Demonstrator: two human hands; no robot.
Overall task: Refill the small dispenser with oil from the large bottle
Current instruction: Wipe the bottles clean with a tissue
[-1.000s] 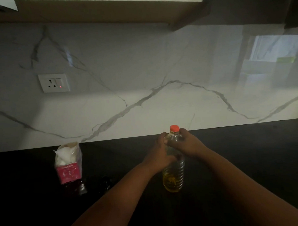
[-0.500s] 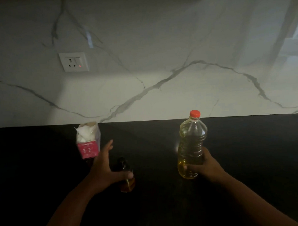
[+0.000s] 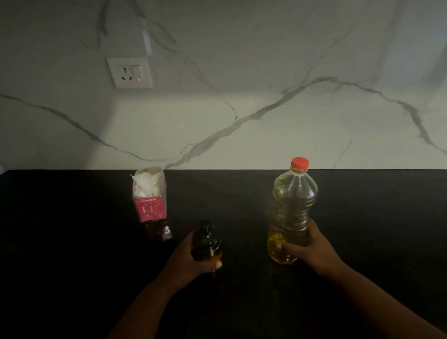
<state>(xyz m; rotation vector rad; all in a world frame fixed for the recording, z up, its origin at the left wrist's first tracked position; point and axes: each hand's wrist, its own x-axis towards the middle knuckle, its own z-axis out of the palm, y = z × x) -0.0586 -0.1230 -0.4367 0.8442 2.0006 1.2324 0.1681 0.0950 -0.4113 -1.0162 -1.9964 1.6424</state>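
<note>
Dark counter [image 3: 67, 253], marble backsplash [image 3: 264, 65] behind it with a socket [image 3: 130, 73], red LED lit.

Diff vs 0.5 s ago: left hand [image 3: 188, 263] was spread and only reaching toward the dispenser [image 3: 206, 243]; now its fingers and thumb are wrapped round the lower body, thumb tip visible at the front. Right hand [image 3: 310, 247] grip is unchanged, curled round the lower part of the bottle [image 3: 292, 212], fingers across the front near the base. Bottle and dispenser sit in about the same spots on the counter. Camera view has shifted a little; socket and carton sit further right in frame.

Around: carton [image 3: 149, 194], red lower half, torn open at the top with white liner showing, stands near the back edge, left of and behind the dispenser, not touching it. Its dim reflection shows on the counter just in front of it. Nothing lies between dispenser and bottle.

Orientation: bottle upright, long axis vertical, red cap [image 3: 299, 164] on and pointing up; yellow oil pooled in the lower part, upper part mostly clear. Dispenser also upright, dark glass, dark top pointing up, amber liquid at the bottom. Dispenser is left of the bottle, near it but apart. Can't tell if either base is fully down on the counter.
</note>
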